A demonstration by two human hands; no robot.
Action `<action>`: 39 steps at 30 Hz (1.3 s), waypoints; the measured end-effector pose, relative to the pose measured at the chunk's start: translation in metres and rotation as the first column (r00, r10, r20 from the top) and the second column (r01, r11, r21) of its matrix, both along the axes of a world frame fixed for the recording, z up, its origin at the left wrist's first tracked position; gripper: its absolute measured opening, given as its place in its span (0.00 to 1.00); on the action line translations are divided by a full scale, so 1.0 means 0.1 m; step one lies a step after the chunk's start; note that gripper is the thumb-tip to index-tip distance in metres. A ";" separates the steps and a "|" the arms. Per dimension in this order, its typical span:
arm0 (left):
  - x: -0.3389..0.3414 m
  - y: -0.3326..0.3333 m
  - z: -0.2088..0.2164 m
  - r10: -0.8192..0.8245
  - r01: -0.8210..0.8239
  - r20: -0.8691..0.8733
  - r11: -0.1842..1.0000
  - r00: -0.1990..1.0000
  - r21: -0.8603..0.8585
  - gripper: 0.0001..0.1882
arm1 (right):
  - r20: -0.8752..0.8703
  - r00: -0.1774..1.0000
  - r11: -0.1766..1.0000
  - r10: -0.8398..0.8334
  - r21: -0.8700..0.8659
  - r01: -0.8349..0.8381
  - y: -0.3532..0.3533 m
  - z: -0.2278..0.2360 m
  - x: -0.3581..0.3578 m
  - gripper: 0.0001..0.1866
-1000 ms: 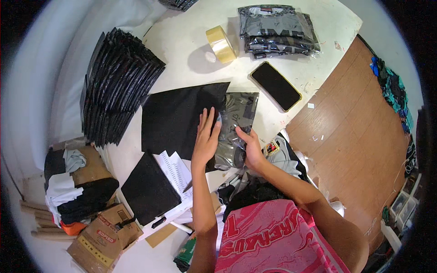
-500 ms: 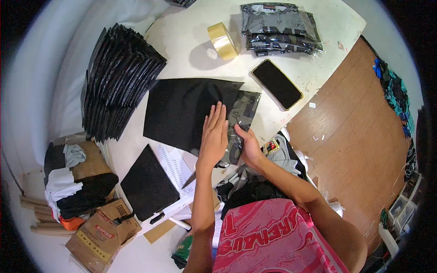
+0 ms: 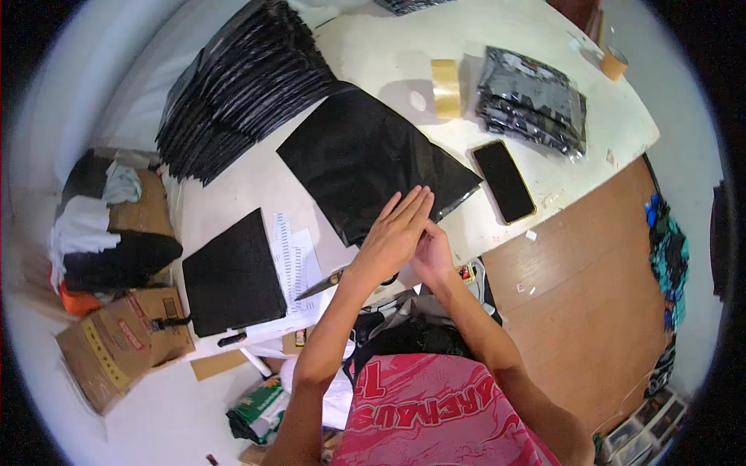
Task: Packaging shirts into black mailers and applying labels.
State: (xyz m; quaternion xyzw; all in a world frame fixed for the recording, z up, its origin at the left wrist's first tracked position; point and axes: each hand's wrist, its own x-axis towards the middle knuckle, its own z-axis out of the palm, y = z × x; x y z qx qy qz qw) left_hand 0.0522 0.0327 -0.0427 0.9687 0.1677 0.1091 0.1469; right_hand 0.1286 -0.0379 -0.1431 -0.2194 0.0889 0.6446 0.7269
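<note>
A black plastic mailing bag [image 3: 353, 147] lies at a slant on the white table. My left hand [image 3: 395, 237] rests flat near the bag's near edge, fingers stretched out and close together. Next to it and partly beneath it is my right hand [image 3: 434, 252], at the same edge; its fingers are mostly hidden. A strip of glossy clear plastic shows at the bag's right side. Left of my left wrist, scissors [image 3: 320, 285] lie on printed papers [image 3: 299, 256]. A phone [image 3: 505, 182] lies just right of the bag.
A tall stack of black bags [image 3: 241, 85] stands at the back left. Beyond the phone are a tape roll [image 3: 447, 89] and packed garments [image 3: 528, 101]. A flat black pile [image 3: 233, 276] lies at the near left, above a cardboard box [image 3: 120, 349]. The table's right edge [image 3: 575, 190] drops to a wooden floor.
The packed garment that stuck out of the bag's right side is now almost wholly covered by black plastic. The bag has turned, and both hands have come together at its near edge. The view has shifted.
</note>
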 end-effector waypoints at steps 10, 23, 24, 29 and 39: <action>-0.50 -0.11 -0.03 0.251 -0.251 0.023 0.968 0.968 0.026 0.34 | -0.008 0.998 0.998 -0.056 0.030 0.057 0.19 0.03 -0.14 0.16; -0.94 -0.24 -0.43 0.557 -0.561 0.178 0.827 0.811 -0.031 0.30 | 0.197 0.978 0.983 -0.073 0.179 0.037 0.40 -0.09 -0.31 0.18; -0.93 -0.25 -0.41 0.526 -0.528 0.200 0.848 0.826 -0.049 0.29 | 0.092 0.993 0.982 -0.069 0.183 0.051 0.40 -0.08 -0.31 0.18; -0.99 -0.27 -0.35 0.472 -0.430 0.194 0.875 0.860 -0.222 0.28 | -0.019 1.000 0.996 0.019 0.093 -0.017 0.40 -0.08 -0.30 0.18; -1.14 -0.19 -0.22 0.400 -0.305 0.285 0.895 0.871 -0.326 0.25 | -0.092 0.996 0.983 -0.011 0.180 0.028 0.47 0.01 -0.45 0.22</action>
